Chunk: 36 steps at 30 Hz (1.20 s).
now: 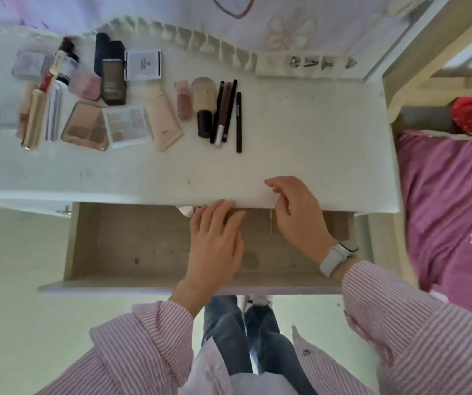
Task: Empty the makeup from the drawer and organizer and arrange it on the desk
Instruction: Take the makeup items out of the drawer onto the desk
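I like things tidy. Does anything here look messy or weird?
Mostly tidy. The makeup lies in neat rows on the desk. The odd bits are small: the open drawer has dark stains on its floor, and a thin gold stick is left inside, by the right hand.

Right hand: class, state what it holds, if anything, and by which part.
The right hand pinches a thin gold stick by its upper end, over the open drawer. What the stick is cannot be told.
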Tool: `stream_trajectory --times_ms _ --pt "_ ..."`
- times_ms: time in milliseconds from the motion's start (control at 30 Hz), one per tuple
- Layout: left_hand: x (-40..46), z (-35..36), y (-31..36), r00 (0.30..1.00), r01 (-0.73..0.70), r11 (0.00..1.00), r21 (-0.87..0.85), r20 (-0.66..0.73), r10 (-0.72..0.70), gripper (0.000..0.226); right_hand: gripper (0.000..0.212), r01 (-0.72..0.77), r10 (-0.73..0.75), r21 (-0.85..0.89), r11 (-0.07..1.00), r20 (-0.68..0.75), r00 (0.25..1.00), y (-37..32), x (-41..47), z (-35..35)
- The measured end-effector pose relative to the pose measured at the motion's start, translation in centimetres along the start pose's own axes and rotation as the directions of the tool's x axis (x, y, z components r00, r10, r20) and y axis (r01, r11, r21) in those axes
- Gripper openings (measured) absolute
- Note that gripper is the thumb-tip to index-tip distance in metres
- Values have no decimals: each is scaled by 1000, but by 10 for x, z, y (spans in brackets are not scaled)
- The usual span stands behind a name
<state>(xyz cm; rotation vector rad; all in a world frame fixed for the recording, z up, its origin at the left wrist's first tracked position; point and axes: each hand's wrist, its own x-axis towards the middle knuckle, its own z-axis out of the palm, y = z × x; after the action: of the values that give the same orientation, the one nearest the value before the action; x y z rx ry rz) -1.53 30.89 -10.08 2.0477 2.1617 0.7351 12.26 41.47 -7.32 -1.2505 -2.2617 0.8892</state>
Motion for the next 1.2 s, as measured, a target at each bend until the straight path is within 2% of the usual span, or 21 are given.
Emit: stream_trajectory --times_ms 33,100,167,233,267,333,467,633,700,767,800,867,933,1000,1033,1067,1100,1167,1200 --pt "-11 7 0 998 16 1000 1 66 -16 28 37 38 -37 -23 999 22 999 5 -17 1" --pt "-24 20 -3 967 79 996 41 240 -86 32 35 27 -13 -80 996 169 986 16 -42 12" --pt "-29 34 -10 877 185 974 131 424 -224 42 36 -61 123 -182 981 354 927 36 -55 30" --pt "-29 47 -23 743 260 940 219 577 -340 60 42 -130 267 -305 943 465 844 57 -56 49" --pt "-27 52 -28 708 270 933 238 608 -359 68 46 -141 296 -333 932 480 826 65 -55 56" --pt "-21 60 -37 697 240 938 251 628 -347 78 55 -138 322 -374 917 491 809 75 -51 66" --pt "-16 80 -52 650 185 941 283 683 -333 80 68 -145 393 -437 887 554 734 83 -42 81" --pt "-23 84 -55 553 153 947 282 770 -319 83 59 -73 421 -519 852 593 686 95 -43 91" --pt "-26 77 -56 530 114 957 266 798 -285 83 52 -99 432 -527 844 559 708 95 -45 91" --pt "-26 68 -55 538 60 967 247 808 -240 73 34 -176 436 -508 843 453 778 89 -45 92" --pt "-26 64 -55 569 46 972 232 793 -217 65 25 -213 442 -504 837 392 807 84 -44 92" --pt "-27 57 -56 707 78 982 174 685 -178 46 28 -297 439 -439 848 268 857 72 -37 93" --pt "-28 54 -57 845 125 984 129 505 -174 39 36 -425 485 -297 855 172 857 63 -25 97" --pt "-28 56 -60 912 93 980 175 379 -154 46 38 -583 587 -71 809 142 797 56 -12 105" --pt "-27 57 -61 922 77 979 189 360 -142 52 39 -660 647 58 749 147 748 53 -5 108" --pt "-25 58 -62 901 81 978 193 405 -155 59 40 -703 686 149 696 154 711 50 0 111" --pt "-24 60 -63 850 103 977 188 494 -185 65 40 -722 704 187 666 162 691 49 5 114" --pt "-23 62 -68 746 127 972 198 627 -225 78 36 -702 682 84 707 181 709 45 5 118" --pt "-23 61 -69 729 128 972 199 646 -228 81 35 -677 661 34 735 182 728 45 1 120"
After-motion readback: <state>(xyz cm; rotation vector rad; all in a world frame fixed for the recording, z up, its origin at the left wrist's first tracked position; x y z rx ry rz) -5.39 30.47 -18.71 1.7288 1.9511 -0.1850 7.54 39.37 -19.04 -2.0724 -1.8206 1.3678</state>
